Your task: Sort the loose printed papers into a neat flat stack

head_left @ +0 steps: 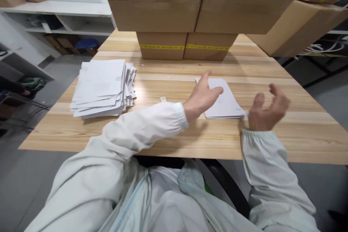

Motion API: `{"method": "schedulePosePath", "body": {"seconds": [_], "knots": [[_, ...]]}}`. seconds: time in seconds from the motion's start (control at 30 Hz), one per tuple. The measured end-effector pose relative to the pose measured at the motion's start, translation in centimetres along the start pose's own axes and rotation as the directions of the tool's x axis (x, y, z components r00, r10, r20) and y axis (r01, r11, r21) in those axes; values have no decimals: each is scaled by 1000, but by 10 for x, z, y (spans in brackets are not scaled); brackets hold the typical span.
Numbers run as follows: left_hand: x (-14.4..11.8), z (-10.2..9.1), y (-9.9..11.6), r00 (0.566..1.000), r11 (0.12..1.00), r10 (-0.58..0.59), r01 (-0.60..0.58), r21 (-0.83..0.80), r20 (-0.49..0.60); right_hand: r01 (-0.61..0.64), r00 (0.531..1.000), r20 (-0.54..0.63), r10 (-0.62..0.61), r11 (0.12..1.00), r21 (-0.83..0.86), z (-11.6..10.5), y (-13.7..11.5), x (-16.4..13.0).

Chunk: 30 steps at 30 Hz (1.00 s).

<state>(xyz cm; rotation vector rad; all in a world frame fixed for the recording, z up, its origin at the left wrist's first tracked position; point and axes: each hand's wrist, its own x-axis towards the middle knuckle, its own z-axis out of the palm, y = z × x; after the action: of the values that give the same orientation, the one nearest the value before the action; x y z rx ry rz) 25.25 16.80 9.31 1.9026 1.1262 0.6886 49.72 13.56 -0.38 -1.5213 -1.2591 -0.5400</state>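
Head view looks down on a pale striped wooden table (174,134), the landmark for everything here. Toward the middle of the table, a little right of centre, lies a small flat stack of white paper sheets (227,107), squared up and resting flat on the wood. The left hand (202,96) reaches over this stack from its near-left side, fingers loosely spread and half extended, the palm turned down; it overlaps the stack's left edge, though whether the fingertips press on the paper cannot be told from this angle. It grips nothing. The right hand (268,110) hovers just off the stack's right edge, above the table, open with fingers curled upward and thumb apart, holding nothing. Both arms wear pale white sleeves with gathered cuffs (181,114).

On the table's left part sits a larger, untidy pile of white papers (102,88), fanned at its edges, well apart from the small stack. Between the two piles a tiny pale tag (163,99) lies on the wood. At the table's far edge stand brown cardboard boxes (185,45) with yellow tape, with bigger boxes stacked above them.
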Motion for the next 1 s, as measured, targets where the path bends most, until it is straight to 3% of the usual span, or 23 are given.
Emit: {"method": "schedulePosePath", "body": {"seconds": [0.1,0.13,0.23,0.27,0.33,0.4,0.5,0.67,0.87,1.0], "knots": [[-78,-73,1,994,968,85,-65,241,-74,69,993,-108,-49,979,190,-29,-71,-35],[-101,-97,-8,986,944,84,-31,330,-147,49,998,-57,-35,960,277,-36,-96,-50],[-148,-159,-60,874,839,125,159,520,-470,26,969,196,-148,854,520,-44,-161,-95],[-155,-175,-82,848,810,123,215,546,-515,11,941,269,-205,812,583,-42,-179,-107],[-161,-200,-126,838,771,80,291,566,-540,-50,886,371,-276,741,670,-34,-209,-124],[-160,-213,-159,861,748,32,316,583,-507,-127,858,429,-282,694,709,-24,-235,-133],[-155,-219,-178,890,733,-24,326,598,-456,-184,843,465,-270,667,722,-13,-265,-140],[-148,-225,-173,904,646,-44,351,678,-426,-199,809,509,-295,676,709,-5,-288,-144],[-140,-236,-170,959,448,-91,279,850,-267,-261,768,582,-266,701,664,-2,-288,-145],[-141,-238,-169,974,368,-123,225,902,-193,-325,735,635,-238,699,638,-2,-286,-149]]}}
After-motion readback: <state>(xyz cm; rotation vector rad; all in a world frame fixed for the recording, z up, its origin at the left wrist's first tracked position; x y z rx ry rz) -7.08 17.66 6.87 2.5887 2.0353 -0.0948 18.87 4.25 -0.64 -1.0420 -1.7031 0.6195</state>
